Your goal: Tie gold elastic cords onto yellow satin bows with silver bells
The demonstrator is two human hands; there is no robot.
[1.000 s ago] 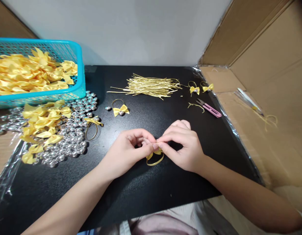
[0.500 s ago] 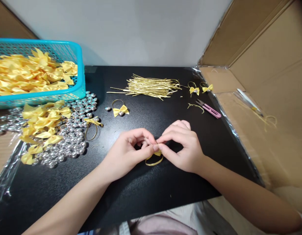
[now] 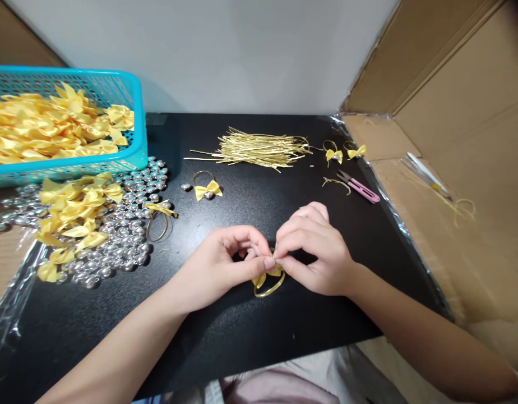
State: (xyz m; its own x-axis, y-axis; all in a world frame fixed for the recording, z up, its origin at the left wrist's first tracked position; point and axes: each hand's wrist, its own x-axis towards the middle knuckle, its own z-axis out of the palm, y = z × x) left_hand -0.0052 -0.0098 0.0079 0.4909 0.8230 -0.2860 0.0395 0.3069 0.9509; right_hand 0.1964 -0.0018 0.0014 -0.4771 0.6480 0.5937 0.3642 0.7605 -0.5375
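Over the middle of the black table top [image 3: 242, 331], my left hand [image 3: 219, 264] and my right hand [image 3: 315, 249] meet fingertip to fingertip. Both pinch a small yellow ribbon bow with a gold cord loop [image 3: 267, 282] that hangs just below the fingers. The fingers hide the bow's centre. A finished bow with a silver bead [image 3: 207, 189] lies further back, left of the hands.
A turquoise basket [image 3: 137, 112] full of yellow bows stands back left, above a heap of silver beads [image 3: 128, 235] and loose bows [image 3: 76, 210]. Gold cord pieces [image 3: 254, 148] lie at the back, pink snips [image 3: 360, 188] and two more bows [image 3: 345, 153] to the right. A cardboard box wall [image 3: 465, 129] borders the right side.
Both hands have shifted slightly toward me and closed tighter around the bow; the gold loop hangs a little lower. Everything else on the table is unmoved.
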